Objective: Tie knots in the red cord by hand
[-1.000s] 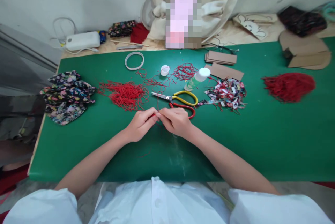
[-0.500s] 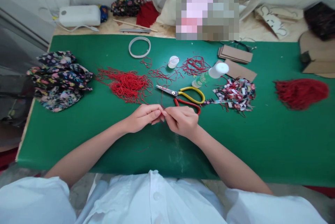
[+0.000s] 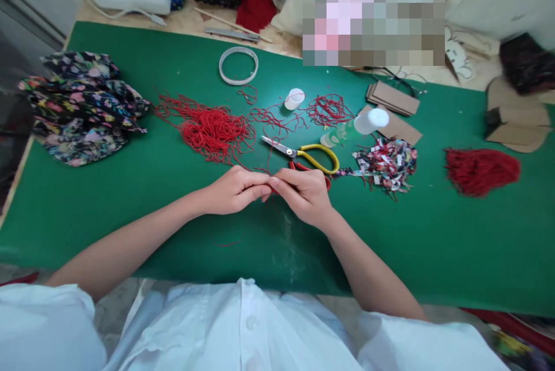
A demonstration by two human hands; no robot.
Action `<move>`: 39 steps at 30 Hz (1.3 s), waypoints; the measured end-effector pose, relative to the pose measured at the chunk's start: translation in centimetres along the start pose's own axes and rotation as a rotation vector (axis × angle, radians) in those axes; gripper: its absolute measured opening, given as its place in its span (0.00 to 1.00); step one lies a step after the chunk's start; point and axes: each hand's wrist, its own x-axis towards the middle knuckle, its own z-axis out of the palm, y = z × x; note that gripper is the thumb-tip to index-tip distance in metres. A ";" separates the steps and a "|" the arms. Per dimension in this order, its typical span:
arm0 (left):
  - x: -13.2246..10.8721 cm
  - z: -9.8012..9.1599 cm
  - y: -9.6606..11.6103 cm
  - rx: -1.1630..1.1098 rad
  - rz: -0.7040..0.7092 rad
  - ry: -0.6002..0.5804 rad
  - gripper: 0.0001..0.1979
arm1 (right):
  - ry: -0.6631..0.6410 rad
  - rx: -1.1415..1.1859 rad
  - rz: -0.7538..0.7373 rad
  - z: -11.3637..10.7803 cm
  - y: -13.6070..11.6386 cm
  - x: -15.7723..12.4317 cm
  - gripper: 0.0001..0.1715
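My left hand point(image 3: 240, 189) and my right hand point(image 3: 306, 195) meet fingertip to fingertip over the green table mat point(image 3: 182, 249). Both are closed in a pinch on thin red cord point(image 3: 269, 158), one strand of which rises from between them toward the scissors. Most of the held part is hidden by my fingers. The scissors point(image 3: 289, 152), with one yellow and one red handle, lie just beyond my right hand, their blades parted. A loose heap of red cord point(image 3: 217, 131) spreads beyond my left hand.
A floral cloth bundle point(image 3: 82, 108) lies left. Behind are a white ring point(image 3: 238, 65), a white cap point(image 3: 295, 99), and a green bottle point(image 3: 342, 133) with a white top. Fabric scraps point(image 3: 385, 166), cardboard pieces point(image 3: 392, 98) and a red cord bundle point(image 3: 482, 171) lie right.
The whole view has shifted and tilted slightly. My hands remain together on the cord, with the right thumb now laid across the meeting point and the left fingers straighter.
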 end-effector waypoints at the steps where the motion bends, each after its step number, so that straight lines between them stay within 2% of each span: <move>1: 0.0 0.0 -0.1 0.003 0.018 0.013 0.18 | -0.004 0.054 0.057 0.0 -0.2 0.1 0.20; 4: -0.1 0.2 -0.4 0.012 0.046 0.068 0.19 | 0.050 0.120 0.141 0.5 -0.6 0.2 0.22; 10: 0.1 0.5 -0.2 -0.104 -0.040 0.078 0.25 | 0.237 -0.168 0.055 1.8 -0.8 -0.3 0.21; 19: -0.1 0.8 -0.3 -0.235 -0.062 0.092 0.28 | 0.244 -0.250 -0.028 2.1 -0.4 -0.6 0.18; 24: 0.1 0.6 0.0 -0.164 -0.062 0.100 0.24 | 0.243 -0.242 -0.039 2.1 -0.4 -0.5 0.17; 27: 0.1 0.4 0.0 -0.158 -0.046 0.080 0.21 | 0.208 -0.136 -0.010 1.7 -0.5 -0.3 0.18; 33: -0.2 0.3 -0.3 -0.190 -0.025 0.027 0.18 | 0.039 0.252 0.179 1.1 0.0 0.0 0.21; 39: -0.2 0.1 -0.5 -0.236 -0.005 0.028 0.18 | 0.049 0.354 0.207 2.0 0.7 -0.1 0.25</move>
